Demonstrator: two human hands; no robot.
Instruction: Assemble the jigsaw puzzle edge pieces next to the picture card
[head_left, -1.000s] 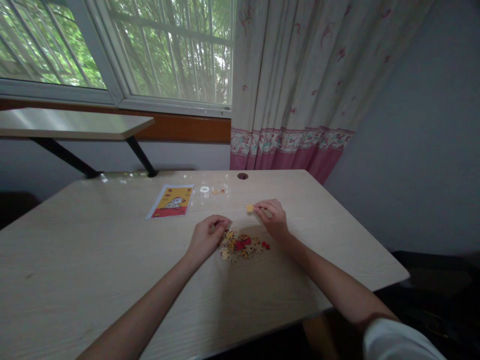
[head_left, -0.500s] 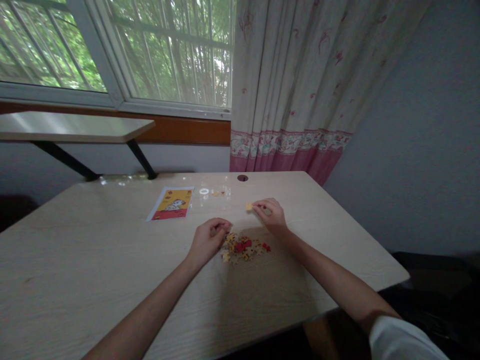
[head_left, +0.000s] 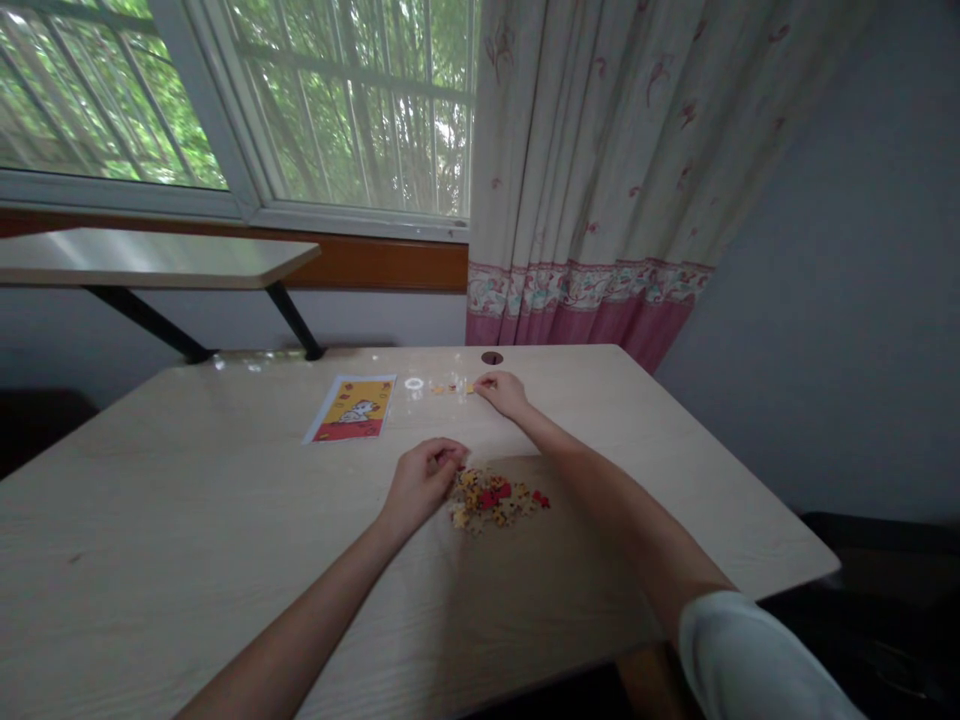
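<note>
A heap of small jigsaw pieces, yellow, red and brown, lies on the pale wooden table. My left hand rests curled at the heap's left edge, fingertips pinched together; what they hold is hidden. My right hand is stretched to the far side of the table, fingers pinched on a small yellow piece beside a few separate pieces lying there.
A yellow and red picture card lies at the back left of the table, with a clear ring-like object beside it. A cable hole sits at the far edge. A wall shelf, window and curtain stand behind.
My right hand has carried the yellow piece away from me, from just above the heap to the separate pieces near the far edge. My left hand stayed at the heap.
</note>
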